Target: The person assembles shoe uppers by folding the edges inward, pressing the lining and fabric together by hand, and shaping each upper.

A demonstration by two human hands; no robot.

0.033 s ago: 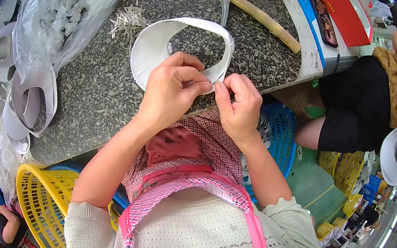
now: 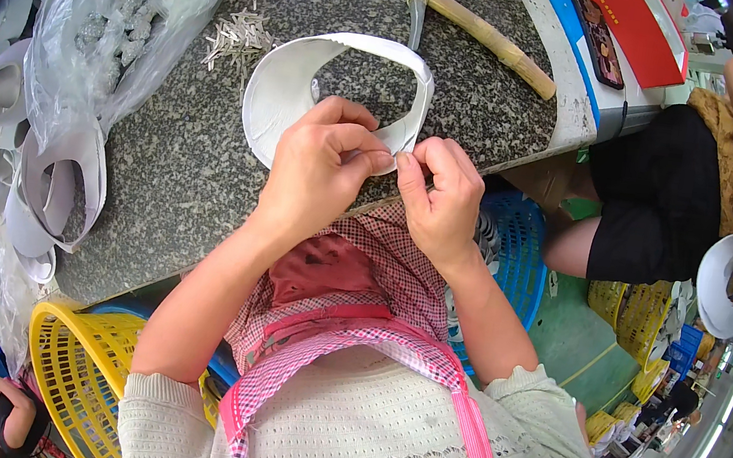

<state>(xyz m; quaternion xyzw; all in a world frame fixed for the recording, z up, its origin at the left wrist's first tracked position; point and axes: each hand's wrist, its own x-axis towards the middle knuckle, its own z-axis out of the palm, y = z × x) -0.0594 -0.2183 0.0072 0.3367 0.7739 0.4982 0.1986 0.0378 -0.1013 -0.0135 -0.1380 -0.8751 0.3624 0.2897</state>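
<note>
Pinching a white, open-centred, visor-shaped piece (image 2: 270, 98), a bare left hand (image 2: 314, 168) and right hand (image 2: 440, 192) nearly meet over a speckled grey stone surface (image 2: 157, 185), exact grip partly hidden.

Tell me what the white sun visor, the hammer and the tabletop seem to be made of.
Sun visor: perhaps fabric or thin plastic, matte, by its fine wrinkles; unclear which. Hammer: handle likely bare wood, pale with an uneven surface; head apparently dull grey metal. Tabletop: granite-like stone, seemingly smooth, given its black-and-grey speckle.
</note>
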